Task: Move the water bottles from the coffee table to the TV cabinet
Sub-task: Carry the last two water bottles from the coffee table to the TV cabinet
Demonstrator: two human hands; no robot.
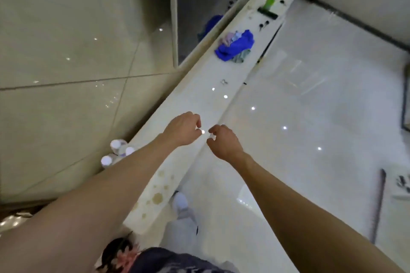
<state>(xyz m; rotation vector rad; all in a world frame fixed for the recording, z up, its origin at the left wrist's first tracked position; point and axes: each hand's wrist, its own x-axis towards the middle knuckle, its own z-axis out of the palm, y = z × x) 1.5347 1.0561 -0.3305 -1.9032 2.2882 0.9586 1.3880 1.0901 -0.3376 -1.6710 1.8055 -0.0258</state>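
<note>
Three clear water bottles with white caps (115, 145) stand close together on the long white TV cabinet (206, 99), at its wall side; my left forearm hides part of them. My left hand (184, 128) hovers over the cabinet top beyond the bottles, fingers loosely curled, holding nothing. Just to its right, over the cabinet's front edge, my right hand (224, 142) also has bent fingers and is empty. A small gap separates the two hands. The coffee table is out of view.
Farther along the cabinet lie a heap of blue and grey cloth (237, 46), a green bottle (269, 2) and a black bar (267, 13). Brown stains (157, 197) mark the near end. Glossy white floor lies to the right, with a dark pole (378, 204). My shoe (180, 203) is beside the cabinet.
</note>
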